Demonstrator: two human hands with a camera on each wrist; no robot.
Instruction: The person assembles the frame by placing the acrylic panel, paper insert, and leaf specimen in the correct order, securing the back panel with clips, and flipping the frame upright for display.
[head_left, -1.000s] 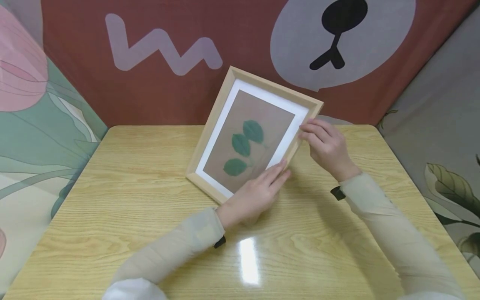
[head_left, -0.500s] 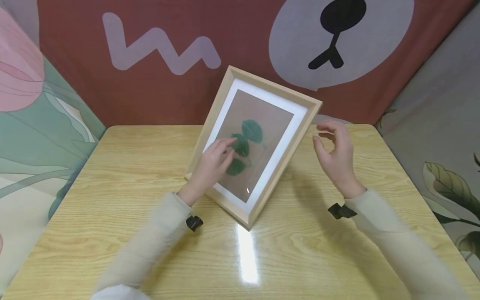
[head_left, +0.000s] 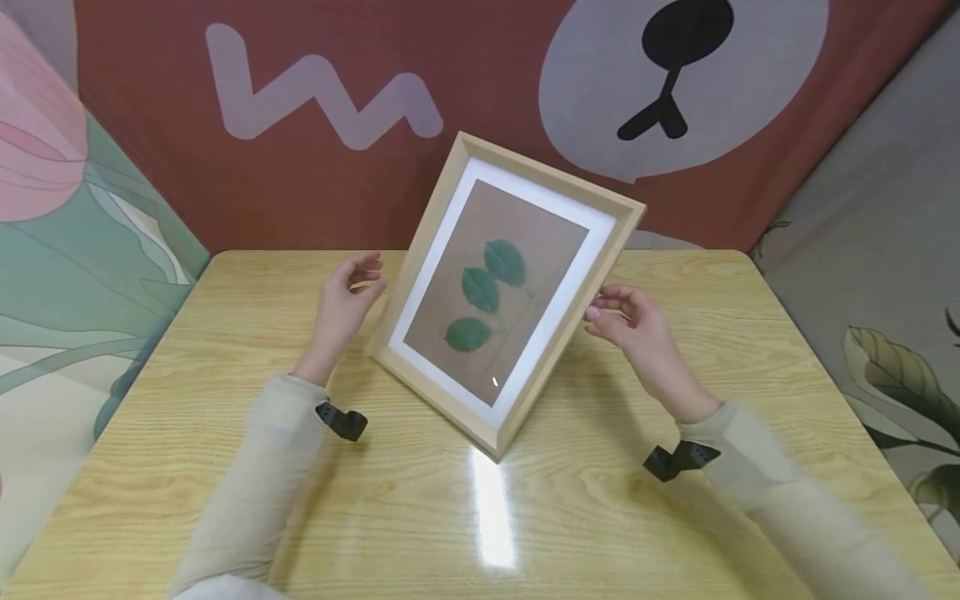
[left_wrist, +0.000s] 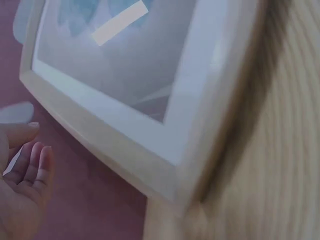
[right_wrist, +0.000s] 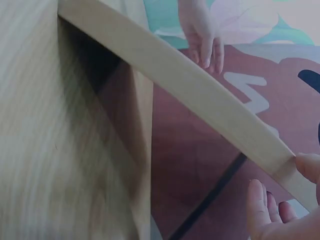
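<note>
A light wood picture frame (head_left: pixel 573 333) with a white mat and green leaves pictured inside stands tilted back on the table, turned at an angle. My left hand (head_left: pixel 345 304) is just off its left side, fingers loosely bent and holding nothing; in the left wrist view a gap separates that hand (left_wrist: pixel 22 185) from the frame (left_wrist: pixel 112 150). At the right side, my right hand (head_left: pixel 637 333) has its fingertips right by the frame's edge. The right wrist view shows the thumb (right_wrist: pixel 309 167) overlapping the frame's side (right_wrist: pixel 200 95), with the other fingers spread apart from it.
The wood-grain table (head_left: pixel 187 467) bears a bright light reflection before the frame. A red printed cloth (head_left: pixel 315 192) hangs close behind the table. In the right wrist view, a dark narrow strip (right_wrist: pixel 210 195) slants behind the frame.
My left hand has left the frame's lower right edge and crossed over its front to the left side. My right hand let go, drew back, then came in lower at the right edge.
</note>
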